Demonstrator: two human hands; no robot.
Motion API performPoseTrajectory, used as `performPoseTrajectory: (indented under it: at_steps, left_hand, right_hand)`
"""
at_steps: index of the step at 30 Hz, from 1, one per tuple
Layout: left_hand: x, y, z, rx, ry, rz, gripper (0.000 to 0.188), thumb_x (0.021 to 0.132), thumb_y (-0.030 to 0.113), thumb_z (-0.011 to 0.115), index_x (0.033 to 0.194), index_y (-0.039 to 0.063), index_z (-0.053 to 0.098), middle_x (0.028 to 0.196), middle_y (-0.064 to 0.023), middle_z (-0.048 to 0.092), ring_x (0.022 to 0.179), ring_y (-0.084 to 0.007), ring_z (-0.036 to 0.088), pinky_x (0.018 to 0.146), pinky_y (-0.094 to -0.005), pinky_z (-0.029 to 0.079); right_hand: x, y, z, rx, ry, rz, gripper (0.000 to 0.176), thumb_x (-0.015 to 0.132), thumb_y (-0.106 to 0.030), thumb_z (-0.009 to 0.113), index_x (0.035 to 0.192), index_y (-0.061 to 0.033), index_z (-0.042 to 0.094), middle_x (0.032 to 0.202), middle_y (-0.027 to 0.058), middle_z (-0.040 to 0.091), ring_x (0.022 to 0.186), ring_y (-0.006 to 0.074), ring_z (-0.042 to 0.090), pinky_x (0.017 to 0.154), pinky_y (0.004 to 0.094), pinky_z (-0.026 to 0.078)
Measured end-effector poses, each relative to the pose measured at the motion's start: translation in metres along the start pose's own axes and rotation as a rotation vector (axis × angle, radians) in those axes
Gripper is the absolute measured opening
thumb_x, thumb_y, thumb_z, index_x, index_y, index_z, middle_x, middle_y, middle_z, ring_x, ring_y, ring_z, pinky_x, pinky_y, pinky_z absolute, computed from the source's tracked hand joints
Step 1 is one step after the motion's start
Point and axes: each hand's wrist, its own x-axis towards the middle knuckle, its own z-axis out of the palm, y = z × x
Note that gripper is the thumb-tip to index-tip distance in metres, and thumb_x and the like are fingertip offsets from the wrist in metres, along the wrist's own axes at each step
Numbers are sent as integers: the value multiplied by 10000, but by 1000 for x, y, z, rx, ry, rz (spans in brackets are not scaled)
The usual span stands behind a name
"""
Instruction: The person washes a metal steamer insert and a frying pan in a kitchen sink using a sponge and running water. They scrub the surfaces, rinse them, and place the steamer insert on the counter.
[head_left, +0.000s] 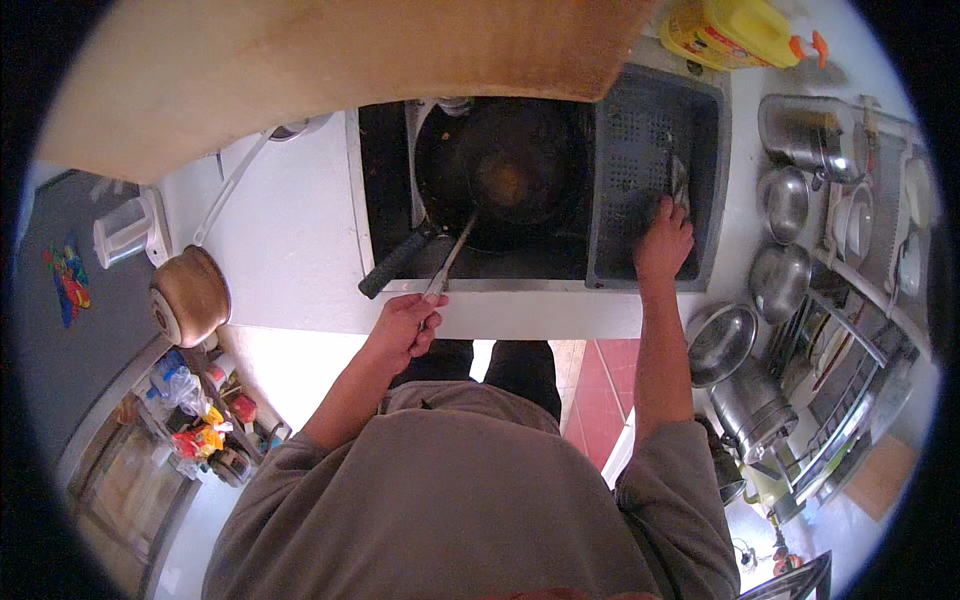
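Note:
A dark frying pan or wok (517, 161) sits on the black cooktop (547, 259), its black handle (396, 261) angled out towards the front left. My left hand (405, 330) grips the end of a thin metal-shafted utensil (452, 259). Its far end reaches into the pan, where darkness hides its shape. A brownish round patch (510, 182) shows in the pan. To the right, my right hand (665, 240) reaches over a grey sink basin (720, 180) with a perforated floor. Its fingers close on a small pale, shiny thing (679, 178), too blurred to name.
A brown panel (360, 45) overhangs the cooktop's far side. A yellow jug (727, 34) stands behind the basin. Steel bowls (780, 281), a steel pot (754, 409) and a dish rack (847, 420) line the right. A long-handled saucepan (191, 296) is at the left.

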Motion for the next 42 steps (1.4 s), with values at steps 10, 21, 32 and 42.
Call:
performPoseTrajectory:
  at_steps: [10, 21, 32, 42]
  left_hand:
    - [-11, -8, 3, -184, -98, -94, 204, 1049, 240, 626, 1000, 45, 594, 772, -17, 564, 552, -96, 482, 399, -251, 334]
    - [-5, -16, 2, -205, -102, -84, 237, 1048, 245, 626, 889, 119, 502, 633, 39, 434, 420, -77, 346, 356, -277, 239]
    - [1, -14, 28, -225, -63, -76, 231, 1038, 221, 615, 892, 116, 470, 626, 43, 409, 421, -69, 330, 358, -266, 209]
    - [32, -15, 24, -235, -129, -59, 215, 1013, 215, 661, 914, 108, 503, 632, 44, 422, 448, -65, 357, 364, -240, 246]
  right_hand:
    - [-32, -120, -80, 938, 50, -138, 437, 771, -47, 701, 1207, -45, 676, 1215, 208, 701, 1111, 431, 656, 967, 509, 536]
    - [19, -248, 122, 256, -339, -578, 607, 925, -250, 691, 1431, 2, 469, 1131, 267, 674, 1044, 483, 622, 884, 568, 535]
    - [35, -210, 124, 406, -394, -612, 665, 962, -323, 632, 1505, 23, 462, 1091, 285, 720, 957, 428, 715, 836, 531, 575]
    - [-54, -241, 63, 918, -443, -310, 504, 845, -225, 732, 1269, 40, 669, 1110, 248, 747, 1022, 427, 718, 899, 479, 566]
